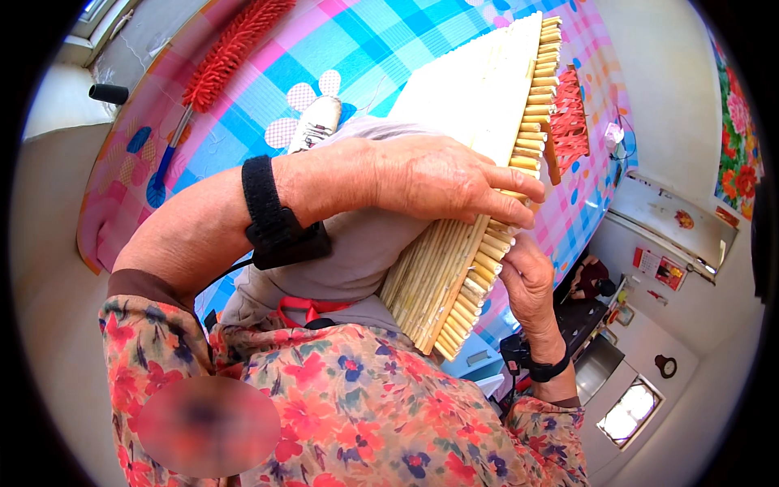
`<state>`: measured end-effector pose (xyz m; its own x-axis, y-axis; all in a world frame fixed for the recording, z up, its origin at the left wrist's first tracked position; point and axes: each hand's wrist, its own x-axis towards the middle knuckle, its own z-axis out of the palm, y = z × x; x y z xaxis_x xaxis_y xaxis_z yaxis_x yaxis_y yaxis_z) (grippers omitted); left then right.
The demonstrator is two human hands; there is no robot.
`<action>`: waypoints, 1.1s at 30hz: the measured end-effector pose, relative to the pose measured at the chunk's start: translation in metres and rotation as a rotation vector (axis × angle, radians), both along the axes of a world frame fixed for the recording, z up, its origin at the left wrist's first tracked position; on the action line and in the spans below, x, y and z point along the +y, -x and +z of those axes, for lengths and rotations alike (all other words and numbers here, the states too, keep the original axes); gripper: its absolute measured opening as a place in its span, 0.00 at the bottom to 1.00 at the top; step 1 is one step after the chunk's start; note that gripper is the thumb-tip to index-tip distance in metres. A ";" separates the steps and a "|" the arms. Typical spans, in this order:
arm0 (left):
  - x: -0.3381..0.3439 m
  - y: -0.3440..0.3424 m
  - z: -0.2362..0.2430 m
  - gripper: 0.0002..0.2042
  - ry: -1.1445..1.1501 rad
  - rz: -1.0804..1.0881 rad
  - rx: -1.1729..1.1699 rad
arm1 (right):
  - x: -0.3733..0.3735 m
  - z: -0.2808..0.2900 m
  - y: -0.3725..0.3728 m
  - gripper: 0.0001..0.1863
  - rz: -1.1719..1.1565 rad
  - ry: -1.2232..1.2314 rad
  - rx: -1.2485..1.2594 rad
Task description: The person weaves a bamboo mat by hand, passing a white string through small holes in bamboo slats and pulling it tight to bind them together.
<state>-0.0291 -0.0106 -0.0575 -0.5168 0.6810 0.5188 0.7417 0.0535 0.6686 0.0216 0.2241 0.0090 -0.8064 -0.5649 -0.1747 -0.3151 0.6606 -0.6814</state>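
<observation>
A stiff mat of pale stalks [430,276] leans across my lap, its cut stalk ends in a row along the right side. A broad pale face of it stretches away toward the far side. My left hand [442,174] lies over the mat, fingers hooked on the row of stalk ends; its thumb is hidden. Below it, my right hand [527,280] grips the same edge from the right, thumb against the stalk ends and its other fingers curled, partly hidden. Any thread or small tool between the fingers cannot be made out.
I sit on a plaid sheet [373,49]. A red fluffy duster [235,57] with a blue handle lies far left, near a white shoe [316,122]. Red woven material [570,114] lies past the mat. A light blue box [475,357] stands near right; a person [591,276] is farther off.
</observation>
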 end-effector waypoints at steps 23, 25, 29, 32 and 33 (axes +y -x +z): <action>0.005 0.001 0.002 0.27 0.097 -0.005 -0.040 | 0.000 0.006 0.006 0.08 0.075 -0.113 -0.007; 0.007 0.001 0.004 0.27 0.121 -0.020 -0.039 | 0.007 0.008 0.006 0.09 0.086 -0.137 -0.031; 0.006 0.003 0.002 0.28 0.118 -0.034 -0.016 | 0.017 0.018 0.002 0.11 0.004 -0.094 -0.043; 0.008 0.003 0.003 0.28 0.113 -0.033 -0.001 | 0.026 0.020 -0.003 0.11 0.036 -0.146 -0.048; 0.009 0.004 0.003 0.28 0.113 -0.035 0.000 | 0.026 0.019 -0.005 0.11 0.004 -0.149 -0.074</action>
<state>-0.0328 -0.0020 -0.0541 -0.4915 0.7530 0.4374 0.7444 0.1025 0.6599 0.0267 0.2501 0.0278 -0.7861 -0.5315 -0.3155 -0.2707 0.7550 -0.5973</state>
